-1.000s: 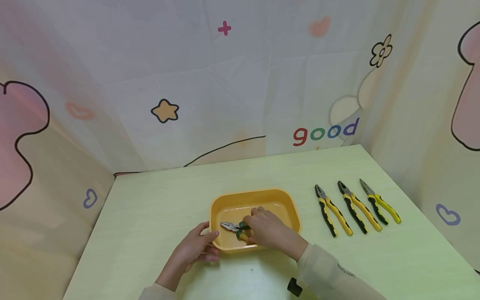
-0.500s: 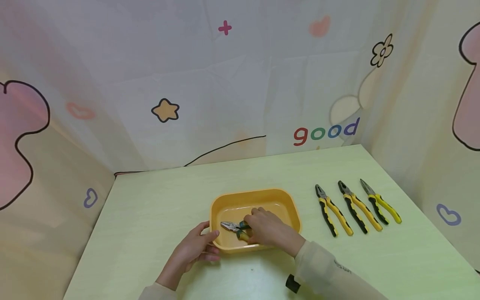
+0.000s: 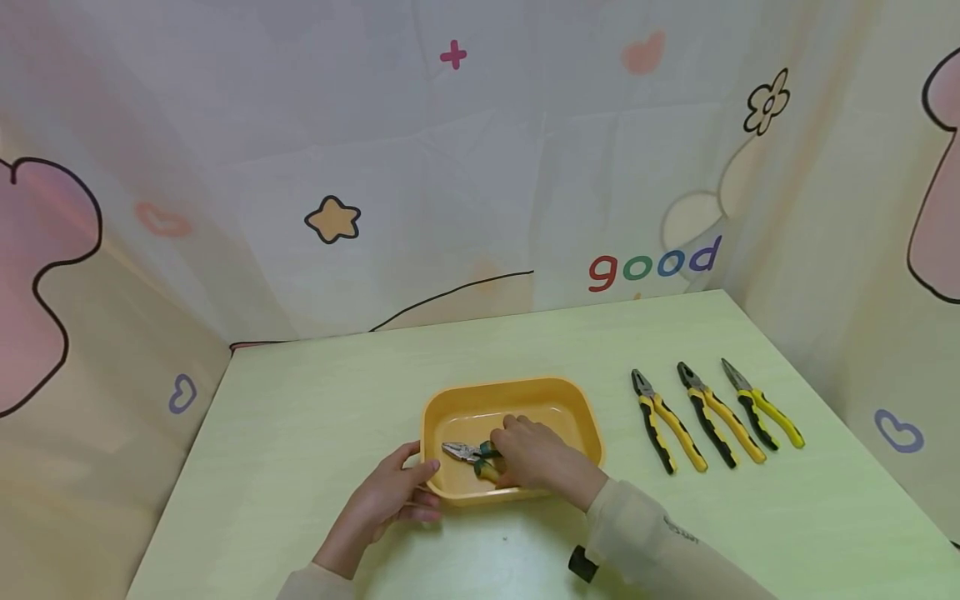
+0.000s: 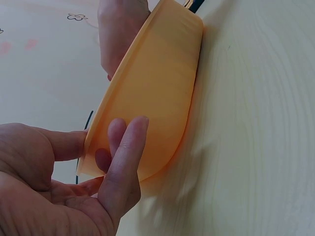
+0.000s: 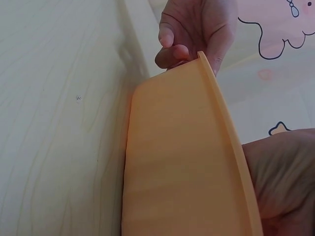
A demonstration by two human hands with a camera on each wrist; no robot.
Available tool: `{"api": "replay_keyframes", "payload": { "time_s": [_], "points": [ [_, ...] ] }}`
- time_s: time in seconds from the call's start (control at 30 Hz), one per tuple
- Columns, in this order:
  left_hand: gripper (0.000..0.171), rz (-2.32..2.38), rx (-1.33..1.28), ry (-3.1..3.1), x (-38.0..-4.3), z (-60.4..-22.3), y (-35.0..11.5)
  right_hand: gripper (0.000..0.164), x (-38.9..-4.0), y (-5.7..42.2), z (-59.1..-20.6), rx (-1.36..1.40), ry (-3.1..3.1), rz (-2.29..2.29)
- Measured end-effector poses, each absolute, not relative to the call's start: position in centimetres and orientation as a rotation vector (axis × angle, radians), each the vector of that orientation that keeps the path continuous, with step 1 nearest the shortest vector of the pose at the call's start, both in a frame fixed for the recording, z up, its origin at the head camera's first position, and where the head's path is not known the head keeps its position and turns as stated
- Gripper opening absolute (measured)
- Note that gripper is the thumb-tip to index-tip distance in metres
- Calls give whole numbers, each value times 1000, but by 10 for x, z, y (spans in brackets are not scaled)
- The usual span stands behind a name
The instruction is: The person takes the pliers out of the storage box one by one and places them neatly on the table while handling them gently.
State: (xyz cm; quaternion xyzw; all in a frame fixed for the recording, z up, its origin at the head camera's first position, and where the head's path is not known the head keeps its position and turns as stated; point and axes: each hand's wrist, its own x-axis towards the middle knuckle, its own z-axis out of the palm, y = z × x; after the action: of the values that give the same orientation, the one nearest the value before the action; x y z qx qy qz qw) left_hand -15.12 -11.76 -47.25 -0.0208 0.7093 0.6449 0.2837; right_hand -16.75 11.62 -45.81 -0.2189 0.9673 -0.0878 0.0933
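A yellow-orange rectangular tray (image 3: 510, 390) stands on the table in the head view. My left hand (image 3: 386, 496) grips its left end, thumb over the rim and the other fingers against the outer wall. In the left wrist view that hand (image 4: 54, 196) shows beside the tray's outer wall (image 4: 152, 83). Inside the tray lies a pair of pliers (image 3: 461, 452) with green and yellow handles, metal nose pointing left. My right hand (image 3: 540, 454) reaches over the near rim and holds the pliers by the handles. In the right wrist view the tray wall (image 5: 177, 147) hides its fingers.
Right of the tray, three pairs of pliers lie side by side: black-and-yellow pliers (image 3: 667, 421), more black-and-yellow pliers (image 3: 720, 414) and long-nose pliers (image 3: 761, 404). A small black object (image 3: 582, 564) shows beside the right sleeve. Printed curtains (image 3: 420, 167) surround the pale green table (image 3: 322, 400).
The right sleeve and the black object beside it have shifted slightly left. Both hands keep their hold, and the tray and pliers stay in place.
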Motion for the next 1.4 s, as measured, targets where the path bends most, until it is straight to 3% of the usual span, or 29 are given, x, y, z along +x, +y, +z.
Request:
{"api": "replay_keyframes", "payload": {
  "time_s": [1.4],
  "points": [
    [64,1720,-64,1906,-152,-473,-117,46,-175,119,-463,-648,2821,-311]
  ]
}}
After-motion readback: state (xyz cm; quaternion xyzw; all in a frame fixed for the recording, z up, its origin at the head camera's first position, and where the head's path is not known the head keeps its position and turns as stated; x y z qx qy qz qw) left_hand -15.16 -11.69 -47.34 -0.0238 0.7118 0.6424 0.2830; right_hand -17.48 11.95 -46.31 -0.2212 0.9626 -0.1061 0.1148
